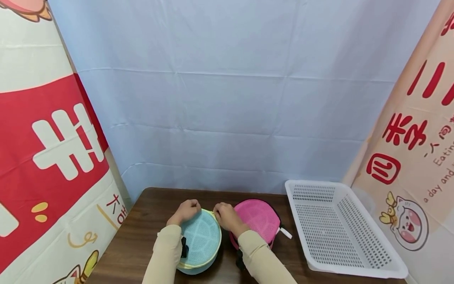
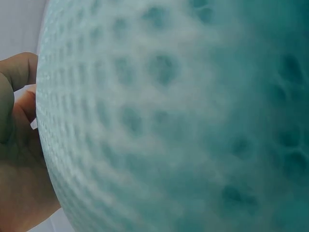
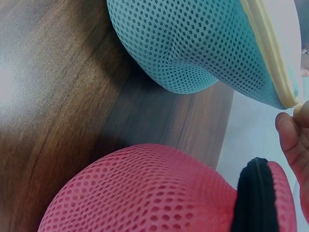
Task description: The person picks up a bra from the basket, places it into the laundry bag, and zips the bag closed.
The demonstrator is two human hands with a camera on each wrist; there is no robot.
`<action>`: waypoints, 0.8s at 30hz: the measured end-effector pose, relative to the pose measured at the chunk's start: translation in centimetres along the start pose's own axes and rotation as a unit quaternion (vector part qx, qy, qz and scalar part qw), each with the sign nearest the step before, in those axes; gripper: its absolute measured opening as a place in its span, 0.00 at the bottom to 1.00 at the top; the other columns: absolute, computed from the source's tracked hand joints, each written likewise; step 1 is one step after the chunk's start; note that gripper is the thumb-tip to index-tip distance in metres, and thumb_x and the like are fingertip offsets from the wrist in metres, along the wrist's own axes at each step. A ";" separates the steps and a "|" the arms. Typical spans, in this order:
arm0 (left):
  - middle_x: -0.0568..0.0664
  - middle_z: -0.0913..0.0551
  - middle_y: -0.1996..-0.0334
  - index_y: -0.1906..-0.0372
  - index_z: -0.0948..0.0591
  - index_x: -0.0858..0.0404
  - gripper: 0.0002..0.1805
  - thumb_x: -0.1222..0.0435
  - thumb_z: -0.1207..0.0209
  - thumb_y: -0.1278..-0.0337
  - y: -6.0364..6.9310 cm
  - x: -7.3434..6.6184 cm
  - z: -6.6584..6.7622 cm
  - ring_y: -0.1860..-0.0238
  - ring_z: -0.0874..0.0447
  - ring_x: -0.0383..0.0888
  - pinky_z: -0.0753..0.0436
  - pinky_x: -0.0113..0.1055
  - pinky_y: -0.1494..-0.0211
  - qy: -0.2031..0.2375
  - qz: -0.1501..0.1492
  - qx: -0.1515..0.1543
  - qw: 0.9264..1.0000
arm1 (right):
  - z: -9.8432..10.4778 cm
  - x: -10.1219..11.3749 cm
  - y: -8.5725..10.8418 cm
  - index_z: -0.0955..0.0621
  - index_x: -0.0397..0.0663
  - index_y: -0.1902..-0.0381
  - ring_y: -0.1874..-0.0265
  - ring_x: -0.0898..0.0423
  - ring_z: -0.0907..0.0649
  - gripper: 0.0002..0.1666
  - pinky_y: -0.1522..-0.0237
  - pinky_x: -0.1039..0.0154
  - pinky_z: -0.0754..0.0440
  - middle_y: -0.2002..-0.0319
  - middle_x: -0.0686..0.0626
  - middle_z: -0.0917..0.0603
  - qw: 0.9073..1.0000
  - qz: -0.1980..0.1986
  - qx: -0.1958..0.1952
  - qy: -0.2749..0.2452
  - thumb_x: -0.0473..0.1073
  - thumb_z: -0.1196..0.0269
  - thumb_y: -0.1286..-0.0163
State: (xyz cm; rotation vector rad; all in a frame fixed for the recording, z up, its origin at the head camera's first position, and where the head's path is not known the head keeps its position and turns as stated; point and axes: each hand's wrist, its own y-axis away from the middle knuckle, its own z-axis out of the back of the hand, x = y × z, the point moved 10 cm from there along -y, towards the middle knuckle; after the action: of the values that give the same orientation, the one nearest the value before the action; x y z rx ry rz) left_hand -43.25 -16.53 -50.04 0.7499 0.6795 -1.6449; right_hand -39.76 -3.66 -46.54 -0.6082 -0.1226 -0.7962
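A round light-blue mesh laundry bag (image 1: 201, 238) with yellow edging sits on the table, its top facing up. My left hand (image 1: 186, 211) is at its far left edge with curled fingers and appears to grip the rim; in the left wrist view the blue mesh hides the fingertips. At the far right of the same bag, my right hand (image 1: 227, 216) pinches the yellow edging (image 3: 270, 48) between thumb and fingers. Under and beside my right forearm lies a pink mesh laundry bag (image 1: 257, 217) with dark edging and a white tag (image 1: 285, 233).
A white perforated plastic basket (image 1: 358, 272) stands to the right of the pink bag. Both bags rest on a dark wooden table (image 1: 131, 244). A pale blue curtain (image 1: 227, 98) hangs behind it, with printed cloths (image 1: 53, 130) at the sides.
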 end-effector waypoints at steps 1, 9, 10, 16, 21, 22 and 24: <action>0.48 0.34 0.82 0.80 0.29 0.60 0.14 0.69 0.51 0.37 0.0 0.1 -0.1 0.80 0.42 0.42 0.37 0.36 0.71 0.001 0.004 0.001 1.000 | -0.1 -0.1 0.0 0.22 0.46 0.73 0.74 0.61 0.25 0.07 0.72 0.70 0.26 0.73 0.53 0.25 1.000 -0.003 0.002 -0.001 0.32 0.41 0.36; 0.48 0.31 0.80 0.78 0.27 0.60 0.12 0.69 0.51 0.38 0.3 0.2 0.0 0.79 0.38 0.43 0.35 0.37 0.69 0.000 0.002 -0.006 1.000 | 0.5 0.5 0.4 0.22 0.41 0.74 0.75 0.59 0.24 0.06 0.74 0.69 0.25 0.75 0.51 0.25 0.998 0.036 -0.035 -0.024 0.30 0.42 0.39; 0.48 0.31 0.80 0.79 0.28 0.60 0.12 0.69 0.50 0.38 0.3 0.3 0.0 0.79 0.38 0.43 0.35 0.37 0.69 0.002 0.007 -0.007 1.000 | 0.5 0.4 0.4 0.22 0.42 0.74 0.75 0.60 0.24 0.07 0.75 0.69 0.26 0.75 0.51 0.25 0.997 0.049 -0.044 -0.027 0.32 0.43 0.36; 0.48 0.34 0.82 0.82 0.30 0.59 0.15 0.67 0.49 0.38 0.5 0.4 0.6 0.81 0.41 0.43 0.35 0.37 0.70 0.024 0.030 -0.022 0.999 | 0.7 0.3 0.4 0.22 0.42 0.74 0.75 0.59 0.23 0.07 0.74 0.68 0.25 0.75 0.51 0.25 0.998 0.044 -0.045 -0.022 0.32 0.43 0.37; 0.48 0.37 0.84 0.82 0.34 0.59 0.17 0.65 0.50 0.36 1.0 1.9 1.6 0.81 0.42 0.43 0.36 0.38 0.70 0.050 0.066 -0.056 0.995 | 0.3 -0.3 0.4 0.23 0.46 0.76 0.75 0.62 0.27 0.07 0.74 0.72 0.29 0.76 0.54 0.27 1.000 -0.001 0.007 -0.009 0.31 0.42 0.39; 0.48 0.37 0.84 0.82 0.34 0.58 0.17 0.65 0.50 0.36 1.1 2.3 1.8 0.81 0.42 0.43 0.36 0.38 0.70 0.056 0.075 -0.062 0.994 | 0.2 -0.4 0.4 0.23 0.46 0.76 0.75 0.63 0.28 0.08 0.75 0.72 0.30 0.76 0.55 0.28 1.000 -0.008 0.018 -0.009 0.31 0.42 0.39; 0.49 0.37 0.84 0.83 0.35 0.58 0.18 0.65 0.50 0.35 1.4 2.8 2.1 0.81 0.43 0.43 0.37 0.38 0.70 0.062 0.085 -0.070 0.992 | 0.1 -0.4 0.5 0.24 0.47 0.76 0.76 0.64 0.29 0.08 0.75 0.73 0.30 0.76 0.56 0.28 0.999 -0.015 0.035 -0.013 0.32 0.42 0.38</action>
State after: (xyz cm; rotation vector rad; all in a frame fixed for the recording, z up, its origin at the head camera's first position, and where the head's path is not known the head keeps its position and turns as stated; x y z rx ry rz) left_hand -42.58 -20.13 -50.93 0.7911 0.7896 -1.3888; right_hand -39.67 -3.13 -46.80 -0.5511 -0.1825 -0.8101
